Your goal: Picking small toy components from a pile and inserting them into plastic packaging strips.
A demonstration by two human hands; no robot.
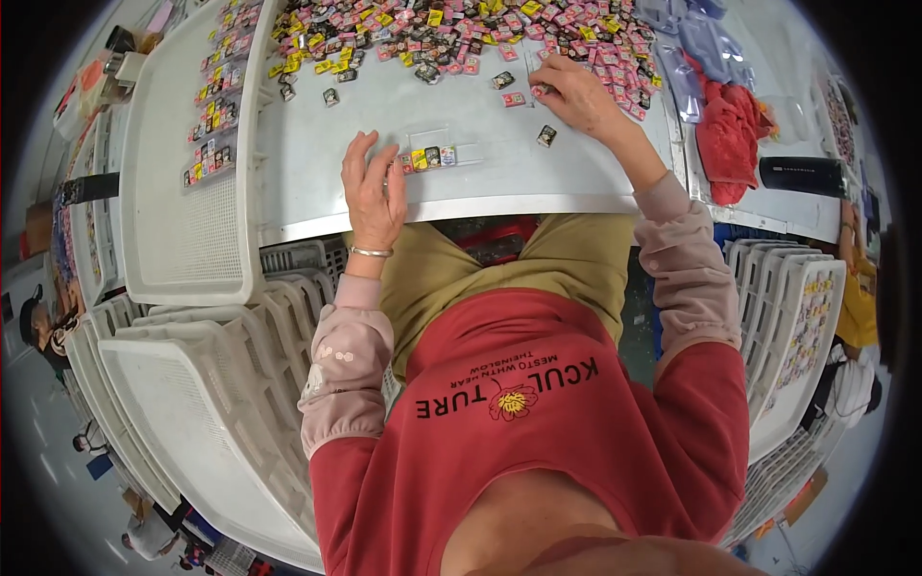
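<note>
My left hand rests on the table with its fingers apart, beside the left end of a clear plastic tray. A short row of small packets, yellow, black and pink, lies in that tray. Farther right, my right hand is closed in a pinch on a small pink packet, mostly covered by the fingers. Close by lie a loose pink packet and two black ones, one nearer me and one farther off.
A big heap of mixed packets spreads over the table's far side. On the left, a white mesh tray carries filled clear trays. Red cloth and clear plastic pieces lie right. Stacked white crates flank me.
</note>
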